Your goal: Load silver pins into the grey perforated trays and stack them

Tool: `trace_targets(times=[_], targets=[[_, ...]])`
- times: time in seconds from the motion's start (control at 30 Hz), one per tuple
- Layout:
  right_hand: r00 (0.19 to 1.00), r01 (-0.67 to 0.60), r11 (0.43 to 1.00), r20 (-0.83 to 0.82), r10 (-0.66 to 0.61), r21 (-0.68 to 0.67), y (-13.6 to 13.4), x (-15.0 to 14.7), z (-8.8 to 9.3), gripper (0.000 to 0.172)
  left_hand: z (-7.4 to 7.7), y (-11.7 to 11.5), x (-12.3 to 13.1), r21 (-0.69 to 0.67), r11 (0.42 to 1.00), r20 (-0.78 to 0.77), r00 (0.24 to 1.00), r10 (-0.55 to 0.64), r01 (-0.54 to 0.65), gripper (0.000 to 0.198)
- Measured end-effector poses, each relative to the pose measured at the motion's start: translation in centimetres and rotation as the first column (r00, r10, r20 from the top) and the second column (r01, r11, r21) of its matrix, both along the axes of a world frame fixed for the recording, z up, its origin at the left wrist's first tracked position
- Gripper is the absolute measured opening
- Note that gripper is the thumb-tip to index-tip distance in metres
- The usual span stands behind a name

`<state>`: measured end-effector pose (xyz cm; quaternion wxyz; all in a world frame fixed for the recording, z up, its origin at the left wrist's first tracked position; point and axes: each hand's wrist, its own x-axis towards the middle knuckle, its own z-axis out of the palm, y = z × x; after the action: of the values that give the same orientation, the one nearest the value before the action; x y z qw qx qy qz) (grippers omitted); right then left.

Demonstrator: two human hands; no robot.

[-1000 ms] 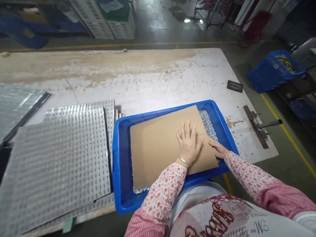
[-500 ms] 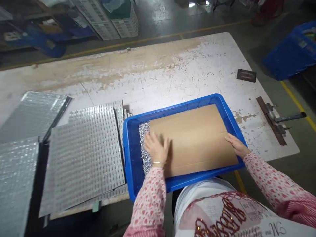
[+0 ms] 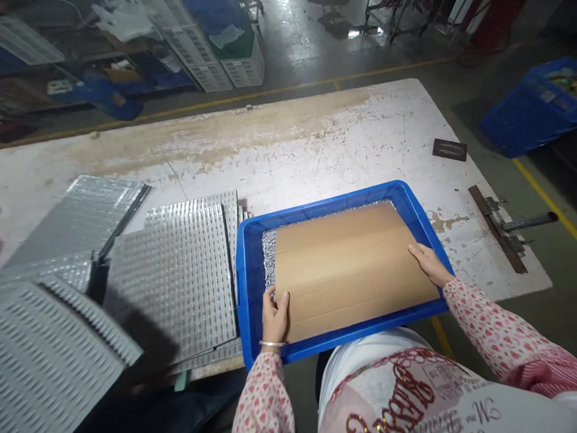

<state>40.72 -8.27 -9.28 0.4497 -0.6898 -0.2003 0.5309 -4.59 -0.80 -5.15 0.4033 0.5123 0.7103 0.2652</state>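
A sheet of brown cardboard [image 3: 347, 264] lies inside a blue plastic tub [image 3: 242, 288], bowed slightly upward in its middle. Small silvery metal pieces [image 3: 269, 255] show past its left side and along its far edge; the rest of them are hidden beneath it. My left hand [image 3: 274, 316] grips the sheet's left edge close to the near corner, thumb on top and fingers at the edge. At the opposite side, my right hand [image 3: 428, 263] holds the right edge, with its thumb on the upper face and the other fingers partly hidden.
Stacked grey dimpled panels [image 3: 175, 282] stand left of the tub, and smooth grey panels [image 3: 85, 210] lie beyond. More ridged panels [image 3: 54, 355] rise at lower left. A dark block [image 3: 449, 150] and a clamped metal bar [image 3: 496, 228] sit on the worn white table [image 3: 288, 156].
My left hand has gone from lying spread over the sheet's left part to gripping its left edge, nearer me. Ridged panels have come into view at lower left. My right hand keeps its hold.
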Motion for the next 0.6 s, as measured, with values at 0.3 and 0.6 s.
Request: trace_targets(times=[0.3,0.6], targets=[[0.995,-0.050,0.998,0.081,0.053,-0.034,0.9,-0.7,-3.2,0.047,-1.3,0.7,0.6,-0.077,0.997,-0.311,0.950,-0.040,0.017,0.052],[0.913,-0.163,0.950,-0.406,0.043,-0.267,-1.0,0.3,0.2,0.030,4.7,-2.5,-8.0,-0.136,0.989,0.294,0.951,0.097,-0.058,0.045]])
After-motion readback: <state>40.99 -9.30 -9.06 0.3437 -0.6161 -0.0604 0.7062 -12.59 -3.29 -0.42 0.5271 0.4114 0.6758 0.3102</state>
